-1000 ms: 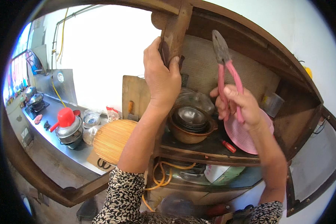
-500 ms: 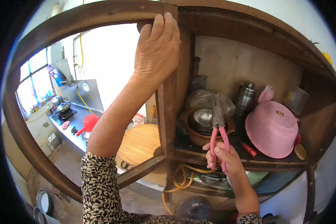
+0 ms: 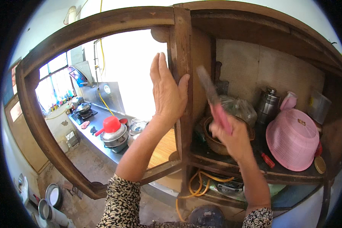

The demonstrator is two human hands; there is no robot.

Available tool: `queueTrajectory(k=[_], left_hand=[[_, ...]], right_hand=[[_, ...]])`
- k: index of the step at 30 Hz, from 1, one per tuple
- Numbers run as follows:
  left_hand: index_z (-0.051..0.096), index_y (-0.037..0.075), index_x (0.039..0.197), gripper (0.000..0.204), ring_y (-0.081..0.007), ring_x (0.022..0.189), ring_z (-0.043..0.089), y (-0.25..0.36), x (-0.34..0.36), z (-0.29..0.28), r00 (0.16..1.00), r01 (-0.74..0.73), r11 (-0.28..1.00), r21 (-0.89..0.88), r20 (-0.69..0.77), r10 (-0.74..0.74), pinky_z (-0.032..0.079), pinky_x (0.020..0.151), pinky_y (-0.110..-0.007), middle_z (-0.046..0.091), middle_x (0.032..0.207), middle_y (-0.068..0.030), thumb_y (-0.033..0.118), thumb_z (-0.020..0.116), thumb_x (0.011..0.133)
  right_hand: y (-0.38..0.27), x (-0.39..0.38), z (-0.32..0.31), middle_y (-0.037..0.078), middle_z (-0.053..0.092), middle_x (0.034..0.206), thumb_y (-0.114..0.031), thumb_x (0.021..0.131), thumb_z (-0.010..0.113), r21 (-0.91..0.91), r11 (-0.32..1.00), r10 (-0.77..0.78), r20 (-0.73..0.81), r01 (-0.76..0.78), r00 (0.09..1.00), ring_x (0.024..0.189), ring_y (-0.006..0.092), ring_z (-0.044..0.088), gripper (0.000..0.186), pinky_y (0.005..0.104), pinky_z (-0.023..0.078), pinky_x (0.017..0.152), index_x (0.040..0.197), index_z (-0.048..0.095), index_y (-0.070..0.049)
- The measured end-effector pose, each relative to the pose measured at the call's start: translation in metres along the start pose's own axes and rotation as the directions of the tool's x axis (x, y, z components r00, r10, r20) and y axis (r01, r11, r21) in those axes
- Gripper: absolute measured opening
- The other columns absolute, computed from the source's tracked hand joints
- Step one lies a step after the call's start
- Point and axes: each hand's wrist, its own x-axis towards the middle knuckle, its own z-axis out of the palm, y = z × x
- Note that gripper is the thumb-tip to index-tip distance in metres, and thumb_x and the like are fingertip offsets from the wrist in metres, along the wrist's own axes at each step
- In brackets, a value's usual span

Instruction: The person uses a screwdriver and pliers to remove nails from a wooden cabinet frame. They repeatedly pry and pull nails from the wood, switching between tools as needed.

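A pair of pliers (image 3: 216,99) with pink handles is in my right hand (image 3: 233,136). The fingers wrap round the handles, and the dark metal jaws point up and left, blurred by motion, in front of the cupboard's inside. My left hand (image 3: 169,91) rests against the upright of the open wooden door frame (image 3: 182,49). Its fingers stretch upward, and the thumb lies on the wood. Behind the pliers a brown clay pot (image 3: 212,142) and a clear plastic bag (image 3: 237,108) stand on the shelf, partly hidden by my right hand.
A steel flask (image 3: 269,104), a pink basket (image 3: 292,140) and a red-handled screwdriver (image 3: 268,160) are on the shelf. An orange cable (image 3: 193,186) hangs below. Through the frame, a counter (image 3: 97,138) holds pots and a red dipper (image 3: 112,124).
My left hand has slid down the upright from the top corner. My right hand has turned and raised the pliers, and their handles look closer together. The view has shifted.
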Motion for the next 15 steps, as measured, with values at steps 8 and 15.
queueTrajectory(k=[8, 15], left_hand=[[0.027, -0.002, 0.15, 0.06, -0.0423, 0.119, 0.052, -0.004, -0.016, 0.02, 0.995, 0.053, 0.97, -0.236, -0.064, -0.07, 0.043, 0.1, -0.046, 0.046, 0.131, -0.0266, 0.01, 0.054, 0.098], [0.032, -0.003, 0.149, 0.055, -0.0405, 0.119, 0.052, -0.01, -0.019, 0.023, 0.995, 0.012, 0.947, -0.321, -0.087, -0.042, 0.043, 0.101, -0.044, 0.047, 0.131, -0.0258, 0.006, 0.052, 0.098]], right_hand=[[-0.041, 0.112, 0.008, 0.007, 0.067, 0.081, -0.046, 0.092, 0.069, 0.191, 0.973, -0.103, -0.125, 0.125, 0.987, 0.068, 0.011, 0.062, 0.052, 0.0247, 0.05, 0.061, 0.106, 0.065, 0.004], [-0.031, 0.127, 0.011, 0.004, 0.063, 0.071, -0.056, 0.09, 0.067, 0.102, 0.982, -0.144, -0.163, 0.162, 0.976, 0.062, 0.0116, 0.062, 0.057, 0.0258, 0.05, 0.057, 0.093, 0.067, 0.001]])
